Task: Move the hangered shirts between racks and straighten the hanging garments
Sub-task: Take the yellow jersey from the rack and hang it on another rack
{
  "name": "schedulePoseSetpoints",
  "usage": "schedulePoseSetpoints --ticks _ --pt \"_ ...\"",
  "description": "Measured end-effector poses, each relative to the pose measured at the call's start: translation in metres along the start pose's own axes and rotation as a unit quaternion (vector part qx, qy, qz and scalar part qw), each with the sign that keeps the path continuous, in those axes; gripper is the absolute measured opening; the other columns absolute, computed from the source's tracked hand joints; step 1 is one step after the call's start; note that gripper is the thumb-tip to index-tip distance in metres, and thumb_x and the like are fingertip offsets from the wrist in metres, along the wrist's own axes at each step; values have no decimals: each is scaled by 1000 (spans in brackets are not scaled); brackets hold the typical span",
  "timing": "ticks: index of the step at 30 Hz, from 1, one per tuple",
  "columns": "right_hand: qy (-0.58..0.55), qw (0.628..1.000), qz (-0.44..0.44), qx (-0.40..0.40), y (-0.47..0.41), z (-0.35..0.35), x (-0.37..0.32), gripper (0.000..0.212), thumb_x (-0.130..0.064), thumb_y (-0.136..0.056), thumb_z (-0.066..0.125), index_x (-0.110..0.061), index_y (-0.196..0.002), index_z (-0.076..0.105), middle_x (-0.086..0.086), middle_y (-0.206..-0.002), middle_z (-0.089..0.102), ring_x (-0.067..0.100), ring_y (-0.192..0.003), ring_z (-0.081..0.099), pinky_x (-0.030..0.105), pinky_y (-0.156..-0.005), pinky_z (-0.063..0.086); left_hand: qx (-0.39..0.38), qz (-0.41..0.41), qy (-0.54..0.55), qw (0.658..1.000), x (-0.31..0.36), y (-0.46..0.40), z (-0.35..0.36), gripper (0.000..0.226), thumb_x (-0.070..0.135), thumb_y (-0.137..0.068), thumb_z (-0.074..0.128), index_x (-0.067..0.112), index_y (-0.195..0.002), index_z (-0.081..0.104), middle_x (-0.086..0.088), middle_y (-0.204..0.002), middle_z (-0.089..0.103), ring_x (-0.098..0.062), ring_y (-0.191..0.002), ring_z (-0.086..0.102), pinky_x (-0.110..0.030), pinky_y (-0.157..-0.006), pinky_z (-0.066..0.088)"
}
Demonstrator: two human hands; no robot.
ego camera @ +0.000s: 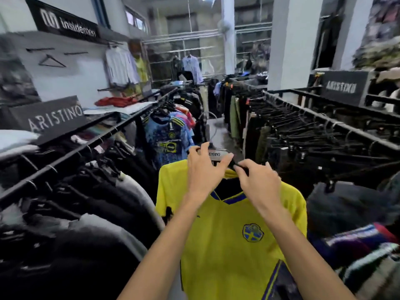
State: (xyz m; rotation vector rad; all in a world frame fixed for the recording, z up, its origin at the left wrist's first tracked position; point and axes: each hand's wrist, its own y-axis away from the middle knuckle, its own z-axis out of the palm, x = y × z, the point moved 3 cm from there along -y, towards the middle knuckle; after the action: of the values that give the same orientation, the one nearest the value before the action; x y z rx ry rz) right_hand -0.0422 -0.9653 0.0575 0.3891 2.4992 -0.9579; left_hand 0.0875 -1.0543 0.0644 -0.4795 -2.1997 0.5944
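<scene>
A yellow football shirt (229,252) with a blue V-collar and a blue-and-yellow crest hangs on a black hanger (218,155) in the aisle in front of me. My left hand (205,169) grips the hanger's centre, just under its printed label. To its right, my right hand (259,182) pinches the hanger's right arm at the shirt's shoulder. The hanger's hook is hidden behind my fingers. The shirt hangs free of both racks.
The left rack rail (91,146) carries dark garments and a blue patterned jersey (166,139). On the right, a rail (337,124) holds many black hangers with trousers. Black brand signs stand on both racks. The grey aisle floor (218,131) runs ahead between them.
</scene>
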Motion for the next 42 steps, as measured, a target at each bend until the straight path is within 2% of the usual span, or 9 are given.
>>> schedulePoseSetpoints --ticks 5,7,9,12,21,27,31,39,42 --pt "-4 1000 -14 -13 -56 50 27 19 -34 -99 62 -25 -107 76 12 -87 76 42 -91 68 49 -104 45 -4 -27 -11 1000 -22 -49 49 96 82 -69 57 16 -136 40 -4 -126 37 -27 -122 44 -39 -103 42" --pt "-11 1000 -21 -15 -79 74 33 17 -35 -98 63 -29 -107 77 8 -87 77 39 -90 69 46 -96 50 -1 -36 -8 999 -37 -70 66 93 77 -70 64 14 -135 40 -4 -125 37 -26 -122 43 -34 -101 41" --pt "-13 999 -22 -29 -102 100 35 18 -39 -97 63 -33 -107 76 4 -89 77 35 -89 70 43 -85 53 -8 -53 6 999 -55 -93 79 88 72 -72 69 16 -133 41 0 -121 37 -23 -118 45 -30 -92 43" --pt "-18 998 -25 -46 -140 143 35 18 -44 -96 64 -35 -106 76 0 -89 77 33 -87 71 40 -72 54 -20 -70 25 997 -90 -136 93 81 71 -71 70 21 -129 45 4 -117 38 -19 -111 51 -30 -87 46" --pt "-43 996 6 -72 -293 287 16 17 -46 -93 66 -36 -103 76 -5 -89 77 29 -88 71 43 -74 58 -21 -63 42 997 -193 -313 145 69 66 -74 70 23 -123 50 6 -112 39 -15 -105 49 -25 -79 36" --pt "-72 993 18 -93 -387 376 10 17 -47 -92 66 -34 -97 75 -4 -87 77 30 -88 70 42 -71 57 -18 -62 12 998 -254 -416 176 74 70 -73 69 22 -127 50 4 -115 42 -15 -106 50 -29 -84 44" --pt "-86 990 7 -111 -448 436 8 17 -46 -93 67 -35 -101 76 -4 -92 77 29 -92 70 41 -75 57 -12 -78 2 997 -296 -478 201 69 70 -72 69 25 -121 50 4 -113 41 -17 -102 53 -33 -85 49" --pt "-70 985 -44 -153 -596 544 52 21 -43 -97 63 -33 -110 76 -1 -103 77 29 -104 68 35 -74 48 5 -147 -15 989 -356 -612 300 65 70 -70 71 28 -115 51 3 -113 46 -16 -100 50 -30 -80 40" --pt "-55 982 -60 -169 -668 572 82 20 -44 -97 62 -33 -107 76 -2 -101 76 29 -103 68 34 -68 41 24 -182 -13 983 -363 -673 348 58 68 -80 63 24 -116 56 1 -114 52 -18 -104 52 -32 -81 40"
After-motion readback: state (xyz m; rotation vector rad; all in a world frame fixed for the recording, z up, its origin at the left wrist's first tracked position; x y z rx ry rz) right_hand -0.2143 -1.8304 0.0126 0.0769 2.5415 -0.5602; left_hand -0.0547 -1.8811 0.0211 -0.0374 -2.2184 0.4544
